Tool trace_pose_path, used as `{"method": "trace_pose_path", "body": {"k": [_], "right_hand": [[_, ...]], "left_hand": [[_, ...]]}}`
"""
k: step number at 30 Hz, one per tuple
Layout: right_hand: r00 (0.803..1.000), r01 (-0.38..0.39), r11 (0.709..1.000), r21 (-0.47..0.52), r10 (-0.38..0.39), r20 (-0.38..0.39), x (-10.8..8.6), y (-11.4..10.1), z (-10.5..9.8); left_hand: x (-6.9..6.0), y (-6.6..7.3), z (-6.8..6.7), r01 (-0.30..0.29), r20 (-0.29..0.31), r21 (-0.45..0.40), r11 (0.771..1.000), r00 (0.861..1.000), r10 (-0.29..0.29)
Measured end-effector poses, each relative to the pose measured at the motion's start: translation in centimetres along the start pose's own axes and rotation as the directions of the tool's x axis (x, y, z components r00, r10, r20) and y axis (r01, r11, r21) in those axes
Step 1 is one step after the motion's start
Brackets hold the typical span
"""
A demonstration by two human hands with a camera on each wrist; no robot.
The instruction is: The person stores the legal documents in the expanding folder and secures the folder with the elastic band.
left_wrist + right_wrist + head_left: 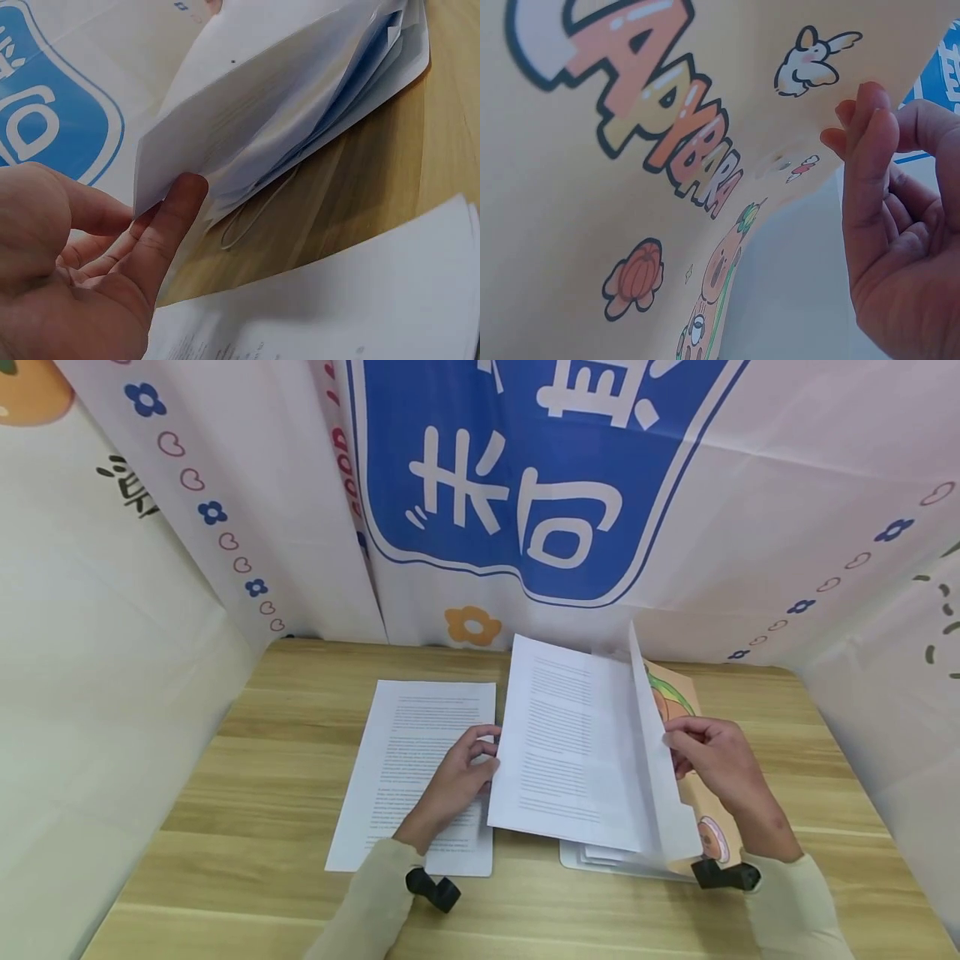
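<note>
My left hand (457, 777) pinches the left edge of a printed sheet (558, 735), which is raised at a slant over more papers in a document folder (573, 857). In the left wrist view, the thumb and fingers of the left hand (97, 262) meet at the sheet's corner. My right hand (716, 760) grips the edge of the folder's cover (663, 793), which stands up, white inside. Its orange outside (547, 225) carries cartoon drawings and "CAPYBARA" lettering in the right wrist view. Left of the folder, printed pages (431, 735) lie flat, partly under the left forearm.
The wooden table (247, 777) runs up to a white printed cloth (450, 593) at the back, with similar cloth on both sides. A thin cord loop (259, 214) hangs out beside the folder's papers.
</note>
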State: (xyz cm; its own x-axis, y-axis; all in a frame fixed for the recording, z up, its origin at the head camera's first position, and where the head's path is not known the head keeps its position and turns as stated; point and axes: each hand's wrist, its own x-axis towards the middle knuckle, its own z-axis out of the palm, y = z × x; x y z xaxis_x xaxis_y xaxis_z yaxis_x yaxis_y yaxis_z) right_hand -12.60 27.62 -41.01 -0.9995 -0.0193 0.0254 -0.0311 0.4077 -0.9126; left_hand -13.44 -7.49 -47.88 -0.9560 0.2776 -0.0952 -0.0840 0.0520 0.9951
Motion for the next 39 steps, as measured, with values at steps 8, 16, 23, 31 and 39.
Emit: {"method": "trace_pose_path", "body": {"k": [8, 16, 23, 31, 39], "right_hand": [[1.000, -0.001, 1.000, 0.005, 0.000, 0.003, 0.1, -0.1, 0.0], [1.000, -0.009, 1.000, 0.012, 0.009, 0.010, 0.2, 0.0, 0.0], [0.999, 0.012, 1.000, -0.005, -0.012, 0.039, 0.1, 0.3, 0.4], [0.999, 0.032, 0.999, -0.019, -0.031, 0.031, 0.0, 0.4, 0.8], [0.999, 0.035, 0.999, -0.020, -0.034, 0.033, 0.0, 0.4, 0.9]], "left_hand": [[0.7, -0.3, 1.6, 0.014, 0.042, -0.015, 1.000, 0.999, -0.013], [1.0, -0.6, 3.6, 0.024, 0.056, -0.011, 1.000, 0.998, -0.024], [1.2, -0.8, 4.8, 0.060, 0.044, 0.027, 0.998, 0.997, -0.061], [1.4, -1.0, 6.2, 0.052, 0.022, 0.013, 0.999, 0.998, -0.052], [1.6, -1.0, 7.6, 0.062, 0.025, -0.057, 0.996, 0.998, -0.061]]}}
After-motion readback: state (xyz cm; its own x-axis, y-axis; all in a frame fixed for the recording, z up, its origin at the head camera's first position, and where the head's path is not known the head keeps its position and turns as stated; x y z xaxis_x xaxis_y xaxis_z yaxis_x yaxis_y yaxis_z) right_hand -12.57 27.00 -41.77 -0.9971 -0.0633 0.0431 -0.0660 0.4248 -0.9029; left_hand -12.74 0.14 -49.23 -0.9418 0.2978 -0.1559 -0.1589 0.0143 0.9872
